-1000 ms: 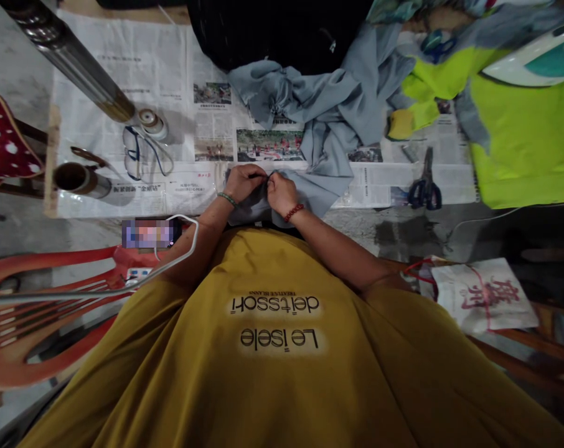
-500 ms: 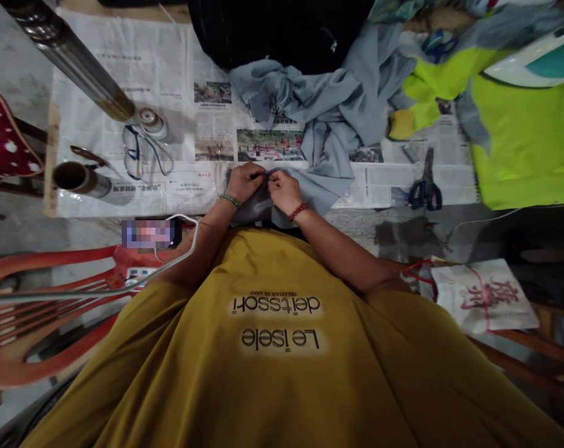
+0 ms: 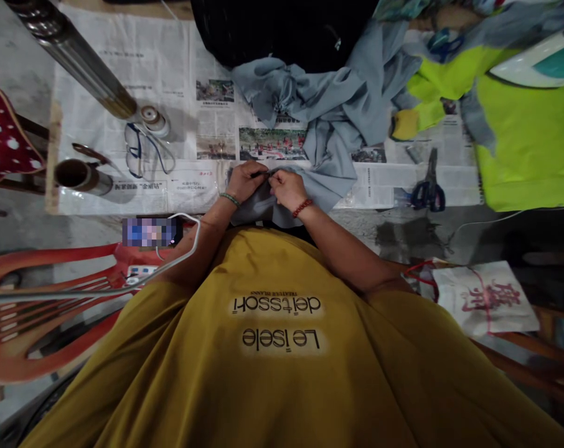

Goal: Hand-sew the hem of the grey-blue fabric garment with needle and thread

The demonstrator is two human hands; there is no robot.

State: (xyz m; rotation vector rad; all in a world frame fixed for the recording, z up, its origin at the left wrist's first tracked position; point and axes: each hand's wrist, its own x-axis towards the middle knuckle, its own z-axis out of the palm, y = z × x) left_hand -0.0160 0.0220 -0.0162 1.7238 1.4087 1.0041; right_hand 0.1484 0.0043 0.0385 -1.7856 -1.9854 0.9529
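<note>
Grey cloth (image 3: pixel 331 146) trails from the back of the table down to the front edge, where its near end lies under both hands. My left hand (image 3: pixel 245 182) pinches a dark edge of this cloth between thumb and fingers. Right beside it, my right hand (image 3: pixel 287 188) has its fingertips closed at the same spot, almost touching the left ones. Anything as small as a needle between the right fingertips is too fine to make out. A green bead bracelet (image 3: pixel 230 199) circles the left wrist, a red one (image 3: pixel 302 208) the right.
Newspaper (image 3: pixel 170 134) covers the table. At left stand a metal flask (image 3: pixel 90 68), a mug (image 3: pixel 83 177) and glasses (image 3: pixel 133 149). At right lie scissors (image 3: pixel 429 186), a yellow sponge-like piece (image 3: pixel 404 124) and an iron (image 3: pixel 543 62) on neon cloth (image 3: pixel 529 149). A phone (image 3: pixel 151 232) rests on a red chair (image 3: pixel 76 255).
My right hand has shifted slightly to the right, its fingers still closed at the cloth. The left hand keeps its pinch. The whole view has moved a little.
</note>
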